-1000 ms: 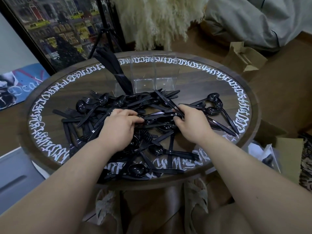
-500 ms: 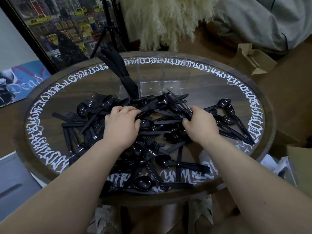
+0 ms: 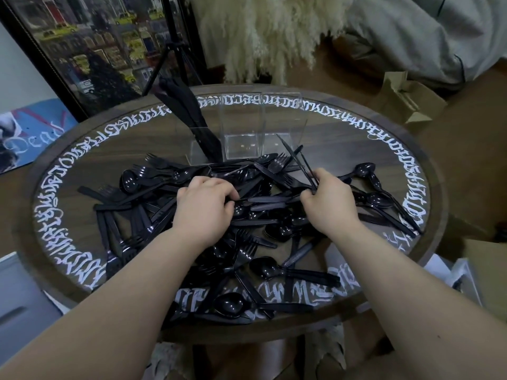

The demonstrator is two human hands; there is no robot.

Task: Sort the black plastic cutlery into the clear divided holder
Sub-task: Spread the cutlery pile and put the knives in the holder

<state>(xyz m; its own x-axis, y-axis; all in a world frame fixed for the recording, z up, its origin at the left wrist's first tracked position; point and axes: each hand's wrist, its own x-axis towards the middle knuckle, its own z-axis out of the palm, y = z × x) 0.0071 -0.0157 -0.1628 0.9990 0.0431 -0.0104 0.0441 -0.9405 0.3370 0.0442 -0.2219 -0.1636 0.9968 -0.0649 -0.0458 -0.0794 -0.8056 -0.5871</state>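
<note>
- A black spoon [image 3: 229,305] lies nearest, bowl up, over the white lettering at the near rim of the round table [image 3: 436,215].
- Beyond it the heap of black cutlery [image 3: 255,215] covers the middle of the tabletop: forks, spoons and knives crossed over one another.
- The left hand [image 3: 204,208] rests knuckles up on the heap with its fingers curled down into the pieces; what it grips, if anything, I cannot tell, since the fingertips are hidden.
- The right hand [image 3: 327,205] pinches a few thin black knives [image 3: 297,160] by their handles; their blades slant up and away toward the holder.
- A small group of spoons [image 3: 375,198] lies apart on the right side of the table.
- The clear divided holder [image 3: 244,127] stands upright on the far side of the heap. Its left compartment holds a bundle of black knives [image 3: 189,105] leaning to the left; the middle and right compartments look bare.
- Behind the table hang pale feathery plumes [image 3: 274,31].
</note>
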